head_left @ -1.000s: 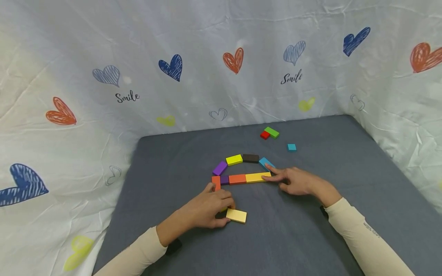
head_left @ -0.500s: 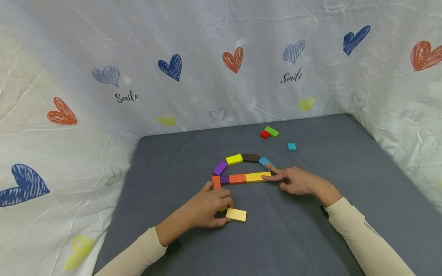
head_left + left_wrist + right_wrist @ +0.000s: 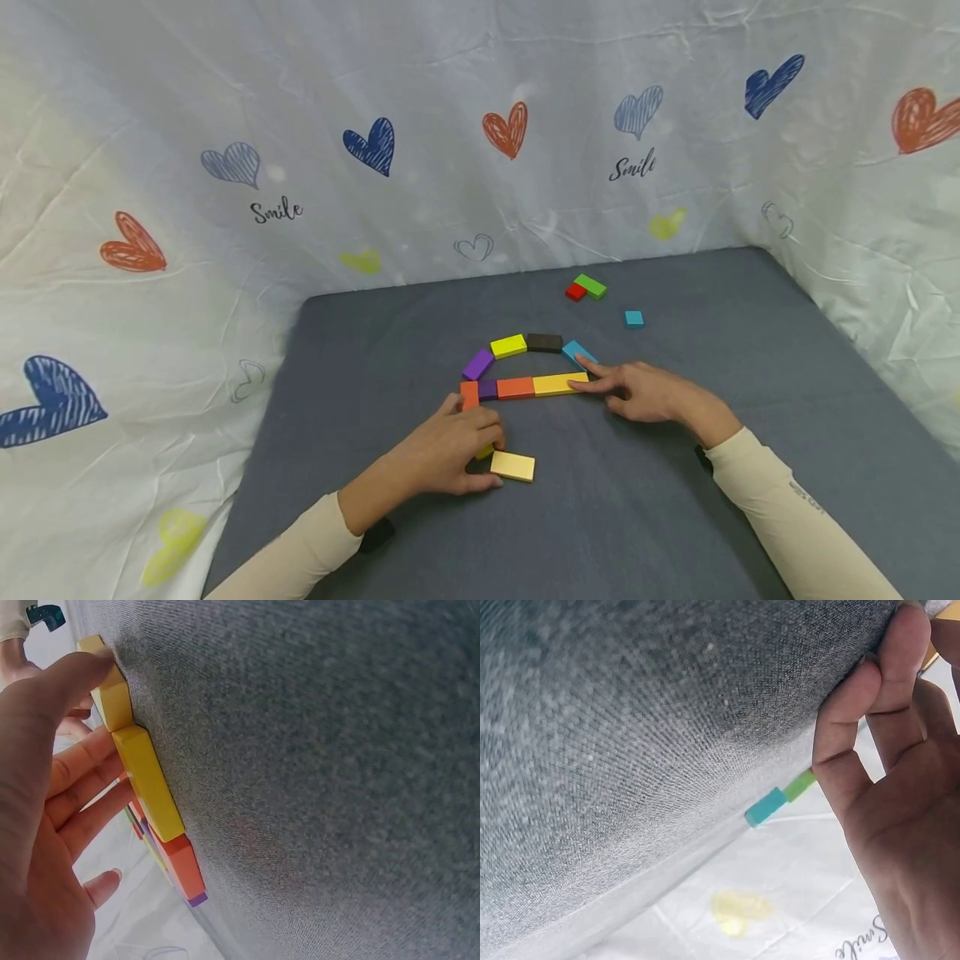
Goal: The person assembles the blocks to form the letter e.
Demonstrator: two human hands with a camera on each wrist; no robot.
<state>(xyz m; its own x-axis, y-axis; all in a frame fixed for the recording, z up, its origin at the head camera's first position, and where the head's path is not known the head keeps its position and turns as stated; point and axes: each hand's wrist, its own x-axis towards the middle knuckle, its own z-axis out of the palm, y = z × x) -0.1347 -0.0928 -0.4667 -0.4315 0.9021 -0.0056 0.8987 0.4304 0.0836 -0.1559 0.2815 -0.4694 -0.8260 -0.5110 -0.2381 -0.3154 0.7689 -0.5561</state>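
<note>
My left hand (image 3: pixel 446 454) holds the left end of a pale yellow block (image 3: pixel 513 467) between thumb and index finger. Its other fingers lie along a yellow block (image 3: pixel 150 784), mostly hidden from the head camera, and an orange block (image 3: pixel 469 394) beyond it. From there a row runs right: dark purple (image 3: pixel 487 390), orange (image 3: pixel 515 388) and long yellow (image 3: pixel 555 384) blocks. Above it curve purple (image 3: pixel 477 365), bright yellow (image 3: pixel 508 347), dark brown (image 3: pixel 544 342) and blue (image 3: pixel 573 350) blocks. Straight fingers of my right hand (image 3: pixel 645 393) touch the blue block and the long yellow block's right end.
Farther back on the grey table (image 3: pixel 360 358) lie a green block (image 3: pixel 590 286) and a small red block (image 3: pixel 575 292), side by side. A small blue block (image 3: pixel 633 319) sits to their right. A white curtain (image 3: pixel 427 75) with printed hearts hangs behind the table.
</note>
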